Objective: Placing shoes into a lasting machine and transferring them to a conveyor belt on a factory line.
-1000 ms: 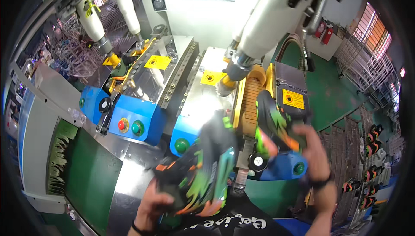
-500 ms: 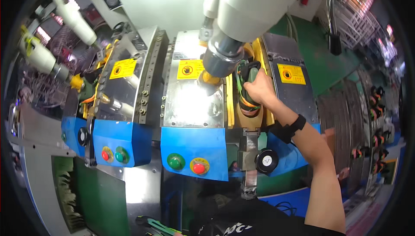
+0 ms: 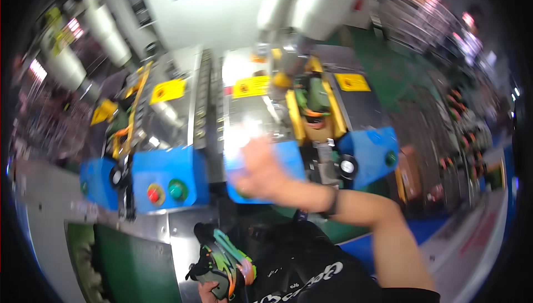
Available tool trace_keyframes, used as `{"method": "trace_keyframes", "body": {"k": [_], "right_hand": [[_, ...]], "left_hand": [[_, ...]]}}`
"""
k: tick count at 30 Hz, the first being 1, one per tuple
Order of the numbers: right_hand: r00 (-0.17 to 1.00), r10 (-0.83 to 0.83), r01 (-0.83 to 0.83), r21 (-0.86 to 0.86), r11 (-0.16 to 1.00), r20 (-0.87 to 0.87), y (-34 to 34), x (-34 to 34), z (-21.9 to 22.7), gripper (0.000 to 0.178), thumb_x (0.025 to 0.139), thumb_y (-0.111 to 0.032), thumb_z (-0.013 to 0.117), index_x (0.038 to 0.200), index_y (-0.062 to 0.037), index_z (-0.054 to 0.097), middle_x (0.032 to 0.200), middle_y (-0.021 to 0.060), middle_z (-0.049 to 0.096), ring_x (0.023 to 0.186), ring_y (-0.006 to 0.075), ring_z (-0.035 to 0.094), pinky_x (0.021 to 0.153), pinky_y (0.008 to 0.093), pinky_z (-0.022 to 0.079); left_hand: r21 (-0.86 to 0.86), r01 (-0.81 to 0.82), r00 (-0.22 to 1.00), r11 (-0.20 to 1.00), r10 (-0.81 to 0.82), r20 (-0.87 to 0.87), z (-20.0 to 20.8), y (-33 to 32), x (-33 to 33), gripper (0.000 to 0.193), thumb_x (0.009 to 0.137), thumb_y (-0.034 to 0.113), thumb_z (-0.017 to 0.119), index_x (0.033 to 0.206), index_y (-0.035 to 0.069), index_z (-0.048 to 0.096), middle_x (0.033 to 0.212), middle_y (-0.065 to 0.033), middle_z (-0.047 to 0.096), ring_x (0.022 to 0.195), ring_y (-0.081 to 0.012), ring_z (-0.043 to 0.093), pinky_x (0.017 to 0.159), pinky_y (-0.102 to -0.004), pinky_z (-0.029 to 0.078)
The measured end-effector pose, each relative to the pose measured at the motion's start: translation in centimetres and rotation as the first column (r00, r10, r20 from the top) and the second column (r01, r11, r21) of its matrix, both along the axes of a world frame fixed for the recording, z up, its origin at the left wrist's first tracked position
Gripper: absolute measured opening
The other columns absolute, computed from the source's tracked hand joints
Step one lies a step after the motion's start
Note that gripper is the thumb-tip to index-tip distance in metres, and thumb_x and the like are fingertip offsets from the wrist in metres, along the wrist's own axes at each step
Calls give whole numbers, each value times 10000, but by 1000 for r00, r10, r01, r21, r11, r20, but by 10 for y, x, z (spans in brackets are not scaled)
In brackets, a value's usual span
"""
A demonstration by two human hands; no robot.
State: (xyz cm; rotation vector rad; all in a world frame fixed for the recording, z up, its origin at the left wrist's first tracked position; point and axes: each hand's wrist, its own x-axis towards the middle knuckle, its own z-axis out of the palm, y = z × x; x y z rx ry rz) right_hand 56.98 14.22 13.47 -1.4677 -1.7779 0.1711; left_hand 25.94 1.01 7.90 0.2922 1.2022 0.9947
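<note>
At the lower left, my left hand (image 3: 208, 291) is closed on a shoe (image 3: 226, 263) in black, grey, green and orange, held close to my body; most of that hand is out of view. My right hand (image 3: 260, 167), blurred by motion, reaches across to the middle blue control panel (image 3: 283, 161). Its thumb looks spread from the fingers, with no object visible in it. It covers most of the panel's green button; whether it touches the button I cannot tell. A second, dark green and orange shoe (image 3: 315, 100) sits in the machine between yellow guards.
White cylinders (image 3: 327, 6) hang above the machine stations. Another blue panel (image 3: 166, 178) with a red button (image 3: 155, 193) and a green button (image 3: 177, 189) stands to the left. A round black knob (image 3: 348, 166) juts out right of centre. Several shoes hang on a rack (image 3: 458, 131) at right.
My right hand has left the shoe in the machine and moved left and down to the middle panel. The shoe at my left hand has come further up into view. The view has shifted.
</note>
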Motion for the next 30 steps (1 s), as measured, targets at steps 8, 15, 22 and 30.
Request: {"method": "trace_keyframes", "body": {"k": [8, 15, 22, 30], "right_hand": [[950, 44, -5, -126, 992, 310, 0, -56, -47, 555, 840, -274, 603, 1263, 51, 450, 1381, 297, 381, 1343, 414, 321, 1053, 631, 248], [837, 363, -482, -235, 844, -410, -119, -136, -66, 258, 847, -122, 629, 1075, -1, 629, 1081, 178, 655, 995, 311, 647, 870, 379, 508], [575, 556, -818, -451, 358, -600, -156, -218, -77, 164, 860, -121, 612, 994, -44, 668, 902, 160, 688, 845, 284, 691, 758, 351, 530], [757, 505, -650, -550, 525, -414, -145, -262, -95, 241, 902, -170, 604, 1062, 0, 664, 921, 176, 705, 862, 213, 684, 783, 315, 514]], "left_hand": [[-90, -95, 946, 991, 62, -319, -2, -55, -38, 511, 739, 80, 607, 1224, -47, 513, 1162, -176, 564, 1062, -357, 563, 878, -461, 505], [16, -444, 893, 896, 443, -81, 11, -115, -82, 543, 617, -89, 584, 1140, 21, 485, 1005, -117, 573, 895, -260, 613, 820, -395, 544], [326, -350, 440, 878, 461, -771, -71, -130, -124, 614, 622, 58, 681, 1198, 21, 473, 1110, -136, 567, 1071, -267, 548, 970, -361, 423], [254, -115, 679, 960, 262, -685, -150, -85, -165, 770, 653, 173, 751, 1308, 11, 380, 1309, -187, 438, 1260, -293, 406, 1070, -378, 334]]}}
